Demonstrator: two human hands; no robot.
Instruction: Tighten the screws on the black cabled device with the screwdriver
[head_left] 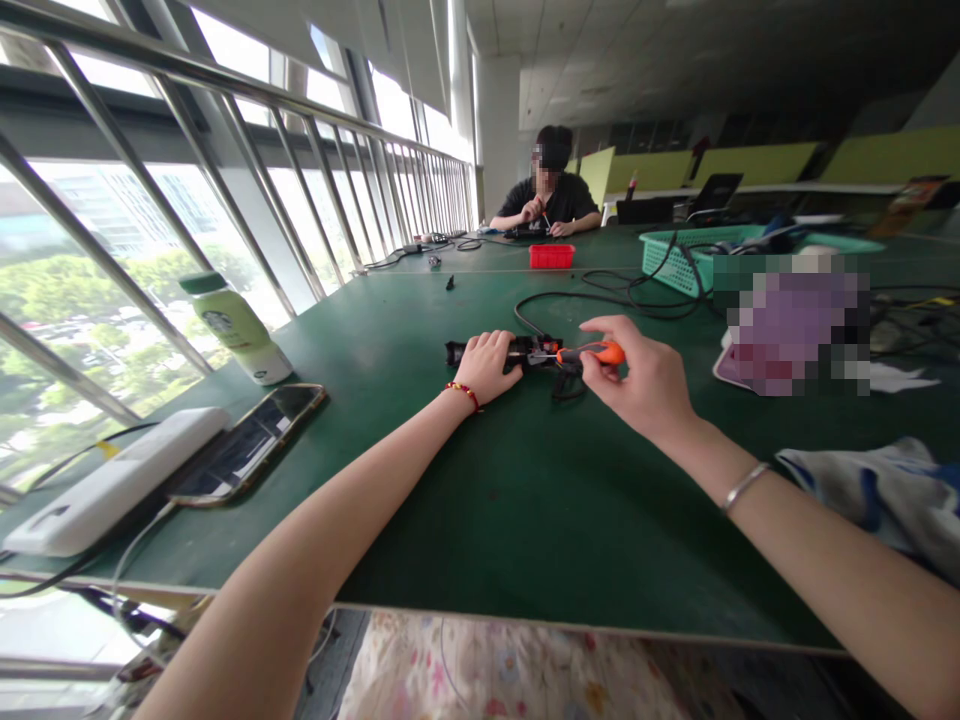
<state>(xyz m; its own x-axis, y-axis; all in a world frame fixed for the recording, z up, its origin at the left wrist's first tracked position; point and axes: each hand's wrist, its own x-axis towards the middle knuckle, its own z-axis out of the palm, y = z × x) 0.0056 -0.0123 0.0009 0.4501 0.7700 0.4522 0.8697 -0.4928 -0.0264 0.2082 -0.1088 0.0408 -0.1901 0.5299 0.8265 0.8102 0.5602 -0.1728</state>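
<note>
1. The left hand [489,366] presses down on a small black elongated device [525,352] lying on the dark green desk [480,500], fingers curled closed over its left part, seemingly to stop it shifting.
2. The right hand [645,380] pinches an orange-handled screwdriver [592,353] between thumb and fingertips, the shaft laid level toward the device's middle, a hold suited to twisting.
3. A black cable [570,297] runs from the device toward a green plastic basket [675,260].
4. A dark smartphone [247,445], a white power bank [112,480] and a pale green bottle [236,325] lie well apart at the left, out of the hands' way.
5. Another person [551,195] sits at the far end.
</note>
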